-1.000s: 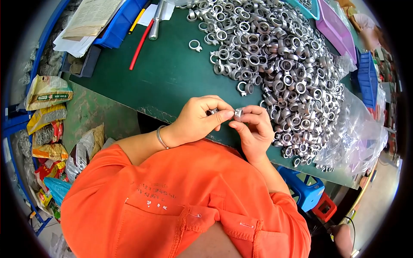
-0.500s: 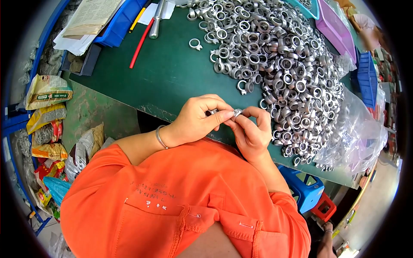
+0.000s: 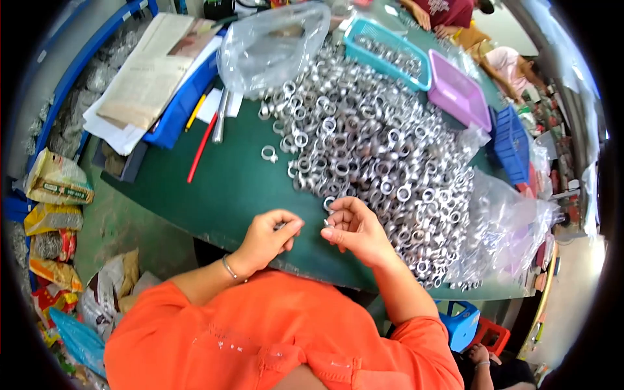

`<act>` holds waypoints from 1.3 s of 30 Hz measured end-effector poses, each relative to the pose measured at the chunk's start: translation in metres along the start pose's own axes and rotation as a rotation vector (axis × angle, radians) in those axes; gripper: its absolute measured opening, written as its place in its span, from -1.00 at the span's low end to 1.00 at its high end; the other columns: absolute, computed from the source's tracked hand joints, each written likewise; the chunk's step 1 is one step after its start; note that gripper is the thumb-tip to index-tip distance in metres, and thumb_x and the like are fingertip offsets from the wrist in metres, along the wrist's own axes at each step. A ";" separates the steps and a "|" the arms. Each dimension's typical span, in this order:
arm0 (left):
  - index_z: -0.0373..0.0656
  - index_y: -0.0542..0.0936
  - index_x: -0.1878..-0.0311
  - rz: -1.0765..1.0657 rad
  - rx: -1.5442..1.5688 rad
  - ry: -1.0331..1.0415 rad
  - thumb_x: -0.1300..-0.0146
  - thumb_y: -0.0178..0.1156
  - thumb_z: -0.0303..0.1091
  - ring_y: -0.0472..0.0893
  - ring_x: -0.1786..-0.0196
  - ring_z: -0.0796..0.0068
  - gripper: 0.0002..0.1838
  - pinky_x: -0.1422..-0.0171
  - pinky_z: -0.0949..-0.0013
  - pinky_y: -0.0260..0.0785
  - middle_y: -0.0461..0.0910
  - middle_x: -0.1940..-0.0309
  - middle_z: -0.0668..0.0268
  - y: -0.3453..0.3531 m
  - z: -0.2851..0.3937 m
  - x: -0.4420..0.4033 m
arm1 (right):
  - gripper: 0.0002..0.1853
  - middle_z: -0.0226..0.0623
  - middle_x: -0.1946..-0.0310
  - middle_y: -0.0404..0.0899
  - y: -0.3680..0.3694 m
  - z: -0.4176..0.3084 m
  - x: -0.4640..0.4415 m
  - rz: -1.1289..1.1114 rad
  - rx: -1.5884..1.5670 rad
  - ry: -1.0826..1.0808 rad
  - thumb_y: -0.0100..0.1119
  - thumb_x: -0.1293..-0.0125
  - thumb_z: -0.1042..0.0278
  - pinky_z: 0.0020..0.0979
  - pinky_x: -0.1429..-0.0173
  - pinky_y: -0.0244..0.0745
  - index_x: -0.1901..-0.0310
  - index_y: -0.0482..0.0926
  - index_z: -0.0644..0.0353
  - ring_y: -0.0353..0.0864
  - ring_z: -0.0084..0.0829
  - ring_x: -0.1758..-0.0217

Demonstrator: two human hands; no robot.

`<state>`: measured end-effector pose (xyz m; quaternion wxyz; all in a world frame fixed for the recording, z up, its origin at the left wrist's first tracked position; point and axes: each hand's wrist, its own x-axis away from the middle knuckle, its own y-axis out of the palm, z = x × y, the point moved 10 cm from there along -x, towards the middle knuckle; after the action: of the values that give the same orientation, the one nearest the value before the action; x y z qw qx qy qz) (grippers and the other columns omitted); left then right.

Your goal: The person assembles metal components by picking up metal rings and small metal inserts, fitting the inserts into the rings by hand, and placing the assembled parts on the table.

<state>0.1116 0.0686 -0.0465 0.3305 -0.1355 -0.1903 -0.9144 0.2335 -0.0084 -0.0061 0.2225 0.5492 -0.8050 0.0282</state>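
Note:
My left hand (image 3: 268,239) is curled closed above the green table's front edge, with a bit of grey metal ring (image 3: 279,225) showing between its fingers. My right hand (image 3: 357,234) is bent beside it, a gap between the two. Its thumb and fingers pinch a small silver metal piece (image 3: 327,223), seemingly the lug of a ring; the fingers hide most of it. By the right fingertips lies another silver ring (image 3: 329,203). Just beyond spreads a big heap of metal rings (image 3: 377,149), many with a small lug. One ring (image 3: 269,153) lies apart on the left.
A red stick (image 3: 203,148), a metal rod (image 3: 221,117) and a blue bin (image 3: 188,104) with papers are on the left. Behind the heap stand a teal basket (image 3: 390,69) and a purple tray (image 3: 458,91). Plastic bags (image 3: 507,221) lie right; other people sit at the far end.
My hands have come apart from their shared hold on a ring; the left went left, the right turned palm inward toward the heap. The view has tilted up, showing more of the table's far end.

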 end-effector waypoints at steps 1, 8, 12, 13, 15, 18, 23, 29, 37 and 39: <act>-0.29 0.54 0.31 -0.006 0.068 0.007 -0.25 0.16 -0.35 0.42 0.61 0.73 -0.83 0.60 0.65 0.20 0.50 0.54 0.40 -0.002 -0.004 -0.002 | -0.68 -0.40 0.40 0.50 -0.005 -0.013 -0.007 -0.005 0.095 0.030 0.35 -0.06 0.43 -0.64 0.50 0.34 0.18 0.46 0.27 0.47 -0.65 0.45; -0.32 0.49 0.28 -0.050 0.100 0.064 -0.28 0.11 -0.40 0.41 0.58 0.67 -0.85 0.56 0.62 0.23 0.49 0.48 0.32 -0.002 -0.003 -0.005 | -0.54 -0.09 0.07 0.44 -0.092 -0.176 -0.069 0.320 -0.262 -0.539 0.07 -0.32 0.21 -0.33 -0.07 0.48 -0.09 0.27 0.37 0.53 -0.19 0.00; -0.31 0.49 0.29 -0.032 0.078 0.084 -0.28 0.09 -0.42 0.41 0.58 0.66 -0.87 0.56 0.61 0.23 0.49 0.48 0.32 -0.006 -0.004 -0.003 | -0.67 -0.14 0.07 0.48 -0.093 -0.176 -0.056 0.400 -0.022 -0.570 0.04 -0.31 0.35 -0.38 0.06 0.55 -0.01 0.39 0.42 0.56 -0.29 0.05; -0.30 0.50 0.29 -0.041 0.057 0.102 -0.28 0.08 -0.42 0.41 0.59 0.66 -0.87 0.57 0.61 0.22 0.49 0.49 0.33 -0.006 -0.003 -0.003 | -0.77 -0.24 0.19 0.55 -0.081 -0.166 -0.047 0.404 0.134 -0.534 0.06 -0.28 0.39 -0.45 0.21 0.55 0.12 0.50 0.38 0.58 -0.43 0.17; -0.30 0.50 0.29 -0.042 0.054 0.107 -0.28 0.08 -0.42 0.41 0.59 0.67 -0.88 0.57 0.61 0.23 0.49 0.50 0.34 -0.005 -0.004 -0.004 | -0.84 -0.34 0.34 0.58 -0.056 -0.132 -0.033 0.307 0.465 -0.361 0.09 -0.26 0.40 -0.52 0.33 0.48 0.22 0.55 0.31 0.58 -0.53 0.32; -0.30 0.50 0.28 -0.050 0.047 0.123 -0.25 0.10 -0.46 0.43 0.57 0.69 -0.91 0.55 0.63 0.25 0.49 0.51 0.35 -0.002 0.000 -0.004 | -0.88 -0.21 0.43 0.56 -0.013 -0.086 -0.010 0.135 0.992 -0.518 0.20 -0.09 0.47 -0.37 0.29 0.44 0.31 0.57 0.29 0.57 -0.30 0.34; -0.30 0.51 0.28 -0.042 -0.086 0.109 -0.23 0.12 -0.47 0.43 0.56 0.71 -0.92 0.54 0.64 0.26 0.50 0.53 0.37 0.002 0.001 -0.001 | -0.81 -0.23 0.37 0.40 0.013 -0.027 0.008 0.341 1.337 -0.555 0.21 -0.07 0.43 -0.23 0.28 0.46 0.24 0.51 0.18 0.51 -0.17 0.32; -0.29 0.53 0.27 -0.019 -0.144 0.137 -0.21 0.15 -0.48 0.43 0.56 0.73 -0.92 0.54 0.65 0.26 0.50 0.53 0.39 0.007 0.006 0.004 | -0.82 -0.27 0.41 0.41 0.017 -0.021 0.019 0.409 1.329 -0.710 0.25 -0.01 0.48 -0.27 0.31 0.42 0.30 0.54 0.15 0.47 -0.22 0.30; -0.28 0.54 0.26 -0.042 -0.105 0.096 -0.23 0.15 -0.42 0.44 0.54 0.73 -0.88 0.52 0.66 0.27 0.51 0.51 0.41 0.011 0.004 0.005 | -0.93 -0.29 0.42 0.45 0.005 -0.003 0.012 0.229 0.684 -0.470 0.17 -0.15 0.51 -0.45 0.28 0.38 0.33 0.50 0.27 0.46 -0.38 0.39; -0.28 0.55 0.26 -0.053 -0.069 0.084 -0.24 0.15 -0.39 0.44 0.54 0.72 -0.86 0.51 0.66 0.27 0.51 0.50 0.40 0.010 0.004 0.006 | -0.92 -0.41 0.42 0.46 0.004 0.027 0.009 0.082 0.234 -0.213 0.10 -0.25 0.47 -0.56 0.30 0.34 0.27 0.48 0.29 0.39 -0.61 0.41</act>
<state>0.1144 0.0603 -0.0378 0.3088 -0.1032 -0.1482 -0.9338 0.2183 -0.0225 -0.0261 0.0691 0.5379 -0.8371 0.0722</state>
